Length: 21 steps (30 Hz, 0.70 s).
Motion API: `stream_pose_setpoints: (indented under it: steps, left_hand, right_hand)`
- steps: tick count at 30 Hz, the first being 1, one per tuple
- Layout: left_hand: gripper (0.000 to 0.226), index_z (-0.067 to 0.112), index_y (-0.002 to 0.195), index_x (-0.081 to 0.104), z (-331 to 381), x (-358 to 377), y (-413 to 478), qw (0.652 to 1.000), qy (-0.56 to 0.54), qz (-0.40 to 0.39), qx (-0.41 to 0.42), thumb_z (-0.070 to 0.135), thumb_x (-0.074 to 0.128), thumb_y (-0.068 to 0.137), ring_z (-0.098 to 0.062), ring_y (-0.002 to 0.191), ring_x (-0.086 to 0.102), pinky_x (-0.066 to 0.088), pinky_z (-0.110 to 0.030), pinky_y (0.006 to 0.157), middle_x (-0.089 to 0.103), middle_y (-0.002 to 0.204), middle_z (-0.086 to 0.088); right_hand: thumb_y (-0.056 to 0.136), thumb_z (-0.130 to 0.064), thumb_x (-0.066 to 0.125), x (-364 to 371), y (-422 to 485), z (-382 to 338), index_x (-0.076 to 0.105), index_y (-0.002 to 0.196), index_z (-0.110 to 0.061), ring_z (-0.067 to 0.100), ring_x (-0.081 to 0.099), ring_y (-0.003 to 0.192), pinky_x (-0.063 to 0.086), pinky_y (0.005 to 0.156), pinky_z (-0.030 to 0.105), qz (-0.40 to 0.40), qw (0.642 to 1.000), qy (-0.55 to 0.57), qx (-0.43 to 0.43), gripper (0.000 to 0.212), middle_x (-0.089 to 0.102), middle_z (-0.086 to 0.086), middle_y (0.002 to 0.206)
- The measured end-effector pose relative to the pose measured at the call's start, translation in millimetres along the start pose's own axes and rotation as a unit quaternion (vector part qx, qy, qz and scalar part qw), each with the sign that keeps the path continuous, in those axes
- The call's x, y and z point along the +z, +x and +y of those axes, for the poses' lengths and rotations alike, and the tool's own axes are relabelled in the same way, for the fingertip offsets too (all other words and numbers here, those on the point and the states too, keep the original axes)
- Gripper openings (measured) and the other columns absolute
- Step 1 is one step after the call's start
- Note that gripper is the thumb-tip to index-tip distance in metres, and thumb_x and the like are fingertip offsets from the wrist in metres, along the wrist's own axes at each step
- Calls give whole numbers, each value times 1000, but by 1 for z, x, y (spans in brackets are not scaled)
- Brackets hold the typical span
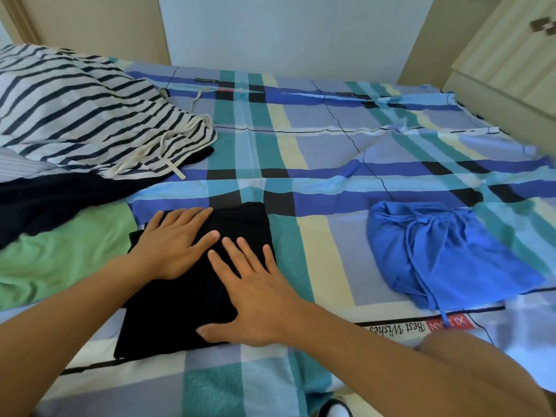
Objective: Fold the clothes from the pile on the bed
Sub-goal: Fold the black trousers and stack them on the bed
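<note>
A folded black garment [168,320] lies on the checked bed sheet [316,182] in front of me. My left hand [176,240] presses flat on its upper left part, fingers straight and spread. Flat on its right side rests my right hand [254,293], fingers straight. At the left is the pile: a striped white and navy garment [81,115] with drawstrings on top, a dark navy garment [51,203] under it and a green one [60,254] in front. Folded blue shorts [445,257] with a drawstring lie at the right.
A cream cabinet [511,64] stands at the far right beside the bed. A pale wall runs behind the bed. The bed's front edge is close to me, with a printed label strip [421,326] along the sheet.
</note>
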<state>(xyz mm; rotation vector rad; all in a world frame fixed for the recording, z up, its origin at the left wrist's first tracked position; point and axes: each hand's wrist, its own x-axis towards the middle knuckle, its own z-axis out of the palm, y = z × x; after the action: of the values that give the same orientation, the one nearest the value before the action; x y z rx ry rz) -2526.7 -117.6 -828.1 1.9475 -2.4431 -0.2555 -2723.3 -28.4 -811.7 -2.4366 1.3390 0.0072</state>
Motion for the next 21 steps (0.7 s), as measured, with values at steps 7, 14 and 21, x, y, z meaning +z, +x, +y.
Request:
stream_pose_setpoints:
  steps: [7,14,21]
  left_hand:
    - [100,20,131,52,-8,-23,3,993,-67,0,-100,90,34,62,-31,122,51,45,-47,99,57,127,-10]
    - [61,21,91,77,-16,-56,-3,934,-292,-154,-137,69,81,55,-15,78,75,55,-30,75,78,84,5]
    - [70,15,118,69,2,-53,-17,825,-478,-263,-148,32,93,55,-20,103,72,51,-37,99,76,108,-1]
  right_hand:
    - [76,-53,78,-47,0,25,10,154,-34,24,34,143,37,110,36,65,934,302,182,106,24,-2,156]
    - [73,-12,83,-56,-2,42,63,121,-20,19,68,106,58,91,40,-73,851,477,208,53,73,0,115]
    - [77,-18,82,-88,-2,95,62,107,-18,12,70,91,57,77,31,141,750,584,278,36,75,-4,95]
